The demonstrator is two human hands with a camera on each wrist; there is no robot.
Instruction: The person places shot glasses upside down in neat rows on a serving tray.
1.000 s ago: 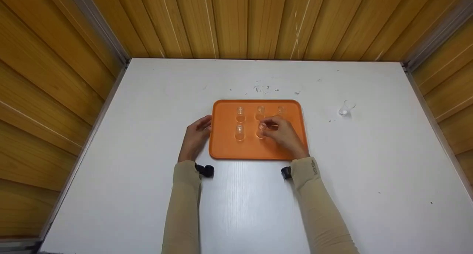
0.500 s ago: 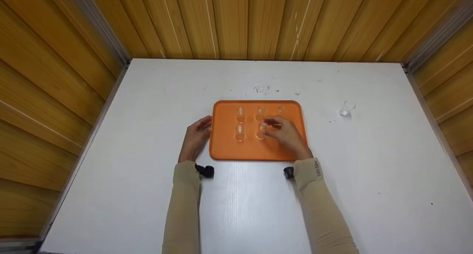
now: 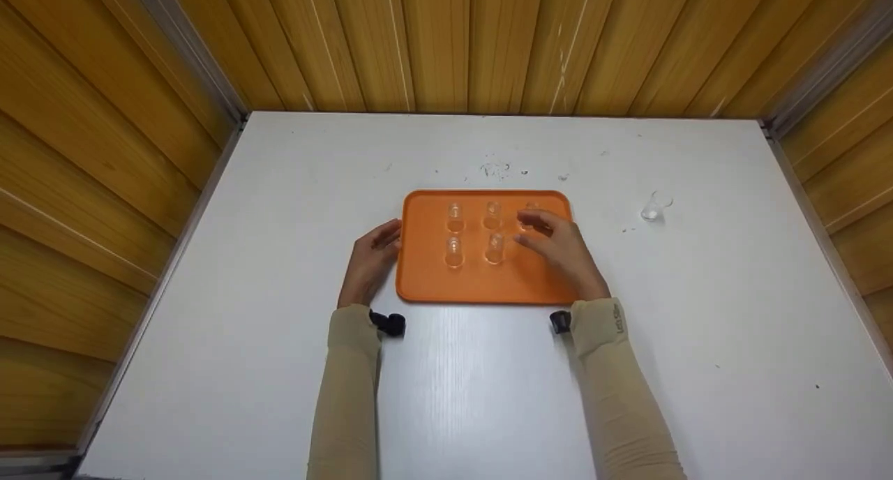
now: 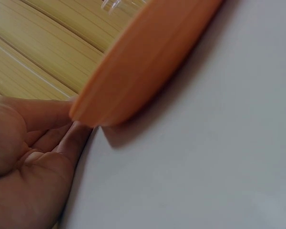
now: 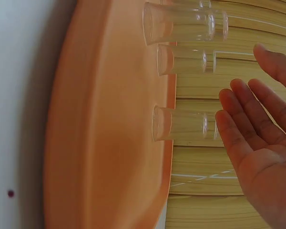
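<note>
On the orange tray (image 3: 446, 285), several small clear shot glasses stand upside down in two rows. The front-row middle glass (image 3: 494, 248) stands just left of my right hand (image 3: 561, 250), which hovers over the tray's right part with fingers apart and holding nothing. That hand partly covers the back-right glass (image 3: 532, 206) in the head view. In the right wrist view, its fingertips are close to a glass (image 5: 188, 124); I cannot tell whether they touch it. My left hand (image 3: 370, 260) rests beside the tray's left edge, its fingers touching the rim.
Another clear glass (image 3: 654, 208) stands upright on the white table (image 3: 711, 278), well to the right of the tray. Dark specks mark the table behind the tray. Wood-patterned walls (image 3: 502, 47) enclose the back and both sides.
My right hand has let go of the front-row middle glass and moved right, its fingers spreading. The glass stays upright on the tray, upside down. My left hand has not moved.
</note>
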